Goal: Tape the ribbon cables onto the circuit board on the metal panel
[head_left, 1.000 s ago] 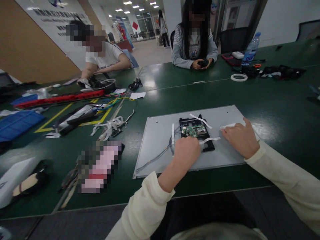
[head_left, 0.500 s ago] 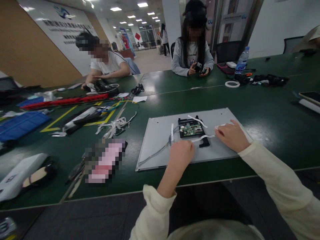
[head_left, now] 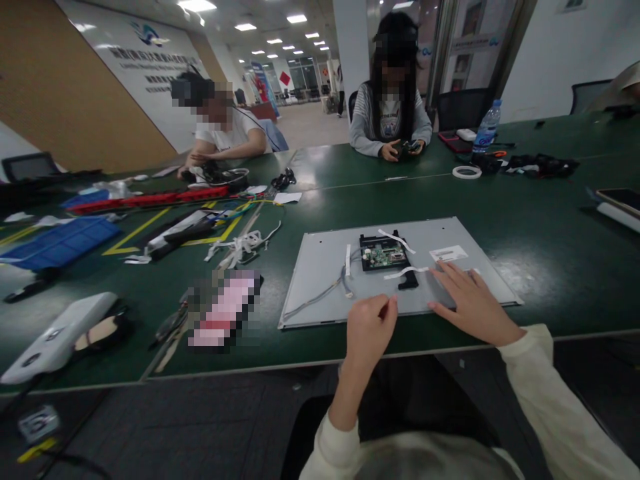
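Observation:
A flat grey panel [head_left: 320,267] lies on the table in front of me. On it sits a green circuit board [head_left: 384,255] in a black bracket [head_left: 409,279], with white tape strips [head_left: 349,259] around it. A grey cable [head_left: 313,301] runs from the board toward the panel's left corner. My right hand [head_left: 473,303] rests on the panel's right part, fingers spread, just below a white label [head_left: 449,253]. Near the panel's front edge, my left hand [head_left: 369,327] is closed with its fingers curled; what it holds, if anything, is hidden.
Left of the panel lie a phone [head_left: 227,310], a tangle of white strips [head_left: 243,248], a white device [head_left: 60,340] and a blue basket [head_left: 65,241]. A tape roll [head_left: 467,172] and water bottle [head_left: 487,128] stand farther back. Two people sit across the table.
My right hand has opened from a closed grip and moved down a little, uncovering the white label. My left hand has drawn back toward the panel's front edge, still closed.

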Demonstrator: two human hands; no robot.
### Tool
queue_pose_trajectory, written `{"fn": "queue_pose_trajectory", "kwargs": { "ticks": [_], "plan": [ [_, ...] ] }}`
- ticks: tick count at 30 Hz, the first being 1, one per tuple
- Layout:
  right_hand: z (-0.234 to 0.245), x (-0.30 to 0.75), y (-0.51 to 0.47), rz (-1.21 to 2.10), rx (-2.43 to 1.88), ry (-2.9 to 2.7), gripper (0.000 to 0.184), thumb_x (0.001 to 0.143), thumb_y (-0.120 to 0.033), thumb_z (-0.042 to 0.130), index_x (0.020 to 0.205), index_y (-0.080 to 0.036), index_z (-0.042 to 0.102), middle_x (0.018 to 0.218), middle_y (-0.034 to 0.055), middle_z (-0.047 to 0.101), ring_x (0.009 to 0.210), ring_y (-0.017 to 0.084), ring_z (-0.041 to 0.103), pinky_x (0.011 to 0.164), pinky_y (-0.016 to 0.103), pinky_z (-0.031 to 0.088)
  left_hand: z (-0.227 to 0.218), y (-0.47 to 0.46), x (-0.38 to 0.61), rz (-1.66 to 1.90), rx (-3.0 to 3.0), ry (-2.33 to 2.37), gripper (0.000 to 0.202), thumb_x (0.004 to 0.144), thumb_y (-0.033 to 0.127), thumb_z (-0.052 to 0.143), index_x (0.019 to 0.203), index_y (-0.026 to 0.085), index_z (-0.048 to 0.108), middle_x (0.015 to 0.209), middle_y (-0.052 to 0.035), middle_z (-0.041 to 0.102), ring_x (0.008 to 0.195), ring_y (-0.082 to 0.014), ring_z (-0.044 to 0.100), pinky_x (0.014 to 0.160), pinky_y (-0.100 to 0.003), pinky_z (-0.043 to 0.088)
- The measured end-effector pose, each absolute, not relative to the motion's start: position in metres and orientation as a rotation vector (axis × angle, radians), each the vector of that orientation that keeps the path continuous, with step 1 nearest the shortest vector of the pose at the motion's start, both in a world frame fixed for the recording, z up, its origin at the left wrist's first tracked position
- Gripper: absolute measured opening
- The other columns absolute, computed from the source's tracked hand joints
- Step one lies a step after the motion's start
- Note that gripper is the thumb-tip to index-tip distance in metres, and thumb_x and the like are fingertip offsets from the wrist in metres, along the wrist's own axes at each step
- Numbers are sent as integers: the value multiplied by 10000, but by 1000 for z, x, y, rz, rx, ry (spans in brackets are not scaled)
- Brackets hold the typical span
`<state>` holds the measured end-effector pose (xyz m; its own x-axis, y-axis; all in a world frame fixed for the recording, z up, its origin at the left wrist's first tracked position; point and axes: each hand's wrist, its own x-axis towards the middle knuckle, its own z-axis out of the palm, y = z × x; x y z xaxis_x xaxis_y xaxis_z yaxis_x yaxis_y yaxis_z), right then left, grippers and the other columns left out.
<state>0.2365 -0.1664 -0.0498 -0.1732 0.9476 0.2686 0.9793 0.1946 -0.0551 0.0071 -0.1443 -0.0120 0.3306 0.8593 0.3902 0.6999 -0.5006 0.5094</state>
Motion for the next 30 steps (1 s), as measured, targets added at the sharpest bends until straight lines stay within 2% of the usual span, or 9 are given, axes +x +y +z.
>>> {"fn": "queue_pose_trajectory", "kwargs": {
  "ticks": [7, 14, 23, 30],
  "plan": [
    [-50, 239, -165, -143, -1838, -2192, 711, 859, -629, 354, 1407, -177, 361, 1479, 126, 342, 1357, 290, 294, 1054, 525, 255, -14, -142, 6, 1037, 2170, 1387, 436, 910, 337, 426, 510, 163, 416, 463, 43, 387, 474, -80, 366, 520, -226, 248],
    [-53, 241, -165, -159, -1821, -2194, 620, 885, -594, 332, 1385, -234, 407, 1459, 108, 379, 1341, 300, 313, 1026, 539, 277, -13, -142, 10, 947, 2313, 1342, 418, 918, 337, 406, 538, 164, 398, 503, 46, 355, 489, -79, 325, 534, -238, 229],
    [-48, 229, -162, -185, -1884, -2103, 526, 938, -509, 275, 1360, -243, 441, 1441, 101, 407, 1319, 297, 343, 1018, 563, 281, -7, -143, 6, 855, 2239, 1342, 425, 921, 341, 394, 536, 162, 409, 507, 46, 347, 498, -82, 340, 524, -229, 239],
    [-39, 206, -159, -218, -1975, -2097, 493, 927, -485, 322, 1383, -323, 417, 1467, 76, 370, 1344, 358, 280, 989, 657, 247, -4, -141, 0, 761, 2256, 1356, 399, 922, 284, 404, 545, 160, 441, 514, 44, 380, 496, -83, 350, 519, -224, 240]
  ]
}}
